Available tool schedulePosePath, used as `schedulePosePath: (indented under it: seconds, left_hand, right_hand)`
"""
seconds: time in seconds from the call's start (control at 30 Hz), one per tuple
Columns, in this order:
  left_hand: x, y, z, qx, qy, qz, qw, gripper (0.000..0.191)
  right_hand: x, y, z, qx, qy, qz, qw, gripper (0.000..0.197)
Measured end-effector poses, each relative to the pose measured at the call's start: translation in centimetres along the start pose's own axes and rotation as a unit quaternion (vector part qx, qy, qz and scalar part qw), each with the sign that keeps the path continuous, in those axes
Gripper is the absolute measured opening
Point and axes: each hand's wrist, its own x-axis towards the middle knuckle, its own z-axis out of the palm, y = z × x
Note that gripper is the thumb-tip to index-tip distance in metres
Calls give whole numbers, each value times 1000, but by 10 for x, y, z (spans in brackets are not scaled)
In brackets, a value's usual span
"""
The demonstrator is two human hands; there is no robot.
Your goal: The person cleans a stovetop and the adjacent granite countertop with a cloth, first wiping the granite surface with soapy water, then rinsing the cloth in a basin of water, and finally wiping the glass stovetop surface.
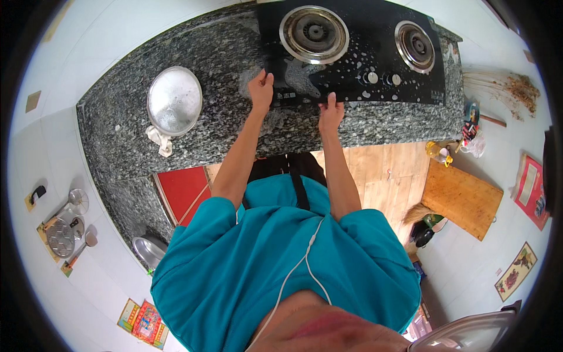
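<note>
A black glass-topped gas cooktop (352,83) lies on the speckled granite counter (220,57), wet with soap suds and drops. My left hand (261,93) grips it at the left edge close to the front corner. At the front edge, my right hand (331,115) has its thumb on the glass and its fingers curled at the rim, partly hidden. Between the hands and the large left burner (315,34) is a patch of foam (302,77). The smaller right burner (418,46) and two control knobs (372,78) are farther right.
Left on the counter are a metal basin (174,101) with suds and a crumpled white cloth (160,140) against it. A steel sink (149,251) is at lower left. Utensils (61,237) hang on the left wall. An oil bottle (434,150) and wooden board (462,198) stand right.
</note>
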Motion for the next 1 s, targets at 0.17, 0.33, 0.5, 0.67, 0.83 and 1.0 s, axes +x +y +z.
schedulePosePath:
  seconds: [0.17, 0.33, 0.5, 0.67, 0.83, 1.0]
  left_hand:
    - [-1, -2, 30, -3, 24, 2, 1000, 47]
    - [3, -7, 42, 45, -25, 5, 999, 43]
    - [-3, -6, 53, 101, -35, 52, 993, 26]
    - [-2, 15, 27, 158, -140, 72, 975, 34]
    - [-91, -25, -50, 285, -87, 313, 902, 48]
    - [-132, -76, -108, 444, -234, 246, 829, 61]
  right_hand:
    - [14, -15, -16, 2, 23, -4, 1000, 13]
    - [32, -20, -36, -16, 51, 3, 999, 18]
    - [39, -27, -55, -58, 36, -8, 998, 22]
    - [12, -6, -46, -113, 30, 4, 993, 25]
    - [-101, 30, 14, -583, -276, -170, 745, 26]
    - [-121, 78, 18, -710, -408, -303, 488, 46]
